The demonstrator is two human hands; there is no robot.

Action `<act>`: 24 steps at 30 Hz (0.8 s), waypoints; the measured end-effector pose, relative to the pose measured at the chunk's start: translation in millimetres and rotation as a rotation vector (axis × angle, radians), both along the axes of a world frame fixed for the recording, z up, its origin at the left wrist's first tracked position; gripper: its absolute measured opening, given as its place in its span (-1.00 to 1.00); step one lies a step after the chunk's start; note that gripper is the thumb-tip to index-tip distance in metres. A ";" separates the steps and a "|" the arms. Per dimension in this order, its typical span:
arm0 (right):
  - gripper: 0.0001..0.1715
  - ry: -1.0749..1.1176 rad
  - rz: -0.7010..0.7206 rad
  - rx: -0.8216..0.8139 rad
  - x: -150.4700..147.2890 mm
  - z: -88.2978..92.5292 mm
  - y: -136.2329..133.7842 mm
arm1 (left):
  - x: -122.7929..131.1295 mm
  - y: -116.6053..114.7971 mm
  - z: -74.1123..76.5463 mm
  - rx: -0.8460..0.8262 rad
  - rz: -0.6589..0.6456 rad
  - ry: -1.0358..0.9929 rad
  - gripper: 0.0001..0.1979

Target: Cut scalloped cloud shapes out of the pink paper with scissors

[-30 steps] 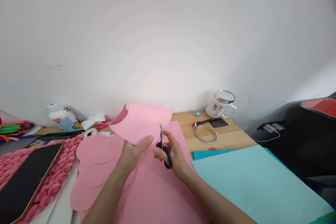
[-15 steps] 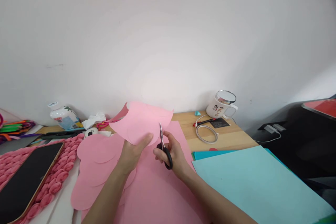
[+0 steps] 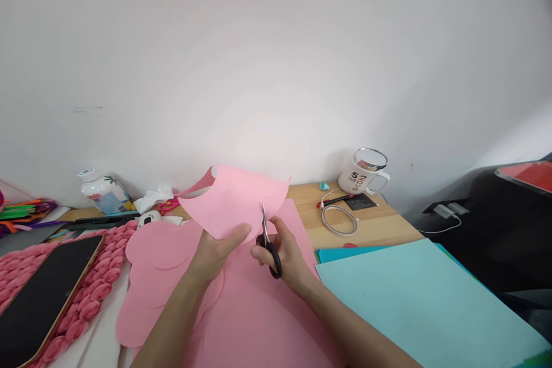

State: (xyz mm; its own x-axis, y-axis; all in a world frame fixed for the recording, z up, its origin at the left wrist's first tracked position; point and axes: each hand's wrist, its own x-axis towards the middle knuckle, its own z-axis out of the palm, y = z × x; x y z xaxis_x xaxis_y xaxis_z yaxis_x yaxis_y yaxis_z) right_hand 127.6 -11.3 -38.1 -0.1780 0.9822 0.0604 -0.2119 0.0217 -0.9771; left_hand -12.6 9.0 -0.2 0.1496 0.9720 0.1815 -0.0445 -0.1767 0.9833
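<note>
A curled pink sheet [image 3: 235, 198] is raised above the desk, its lower edge pinched in my left hand [image 3: 215, 256] with the thumb on top. My right hand [image 3: 284, 253] is closed on black-handled scissors [image 3: 272, 256], whose metal blades point up and lie against the right part of the sheet. Beneath both hands lies a larger pink sheet [image 3: 259, 310]. Cut pink pieces with rounded, scalloped edges [image 3: 150, 282] overlap to the left, partly behind my left forearm.
A phone [image 3: 43, 293] rests on a pink braided mat [image 3: 101, 282] at the left. Behind stand a white bottle [image 3: 103, 192], a crumpled tissue [image 3: 153, 198] and, farther right, a mug [image 3: 362, 175]. A cable [image 3: 340, 221] lies near light blue paper [image 3: 414, 299].
The raised pink sheet has shifted and its right corner now reaches a little farther right. The scissors and my right hand have moved very slightly left.
</note>
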 end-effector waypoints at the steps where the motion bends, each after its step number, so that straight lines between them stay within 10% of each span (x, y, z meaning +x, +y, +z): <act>1: -0.27 0.027 0.009 0.008 0.0 0.7 0.3 | -0.5 -0.8 0.8 -0.009 -0.015 0.009 -0.62; 24: -0.33 -0.038 -0.026 -0.015 -0.8 3.3 -0.3 | -7.0 1.6 -1.9 -0.014 -0.067 0.022 -0.63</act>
State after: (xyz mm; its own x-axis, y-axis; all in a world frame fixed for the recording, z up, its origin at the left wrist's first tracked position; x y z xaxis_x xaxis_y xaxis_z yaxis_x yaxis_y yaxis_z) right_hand 126.9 -11.5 -34.7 -0.1540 0.9873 0.0396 -0.1738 0.0124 -0.9847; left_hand -19.6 10.6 -2.1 0.2181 0.9621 0.1635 -0.0342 -0.1598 0.9865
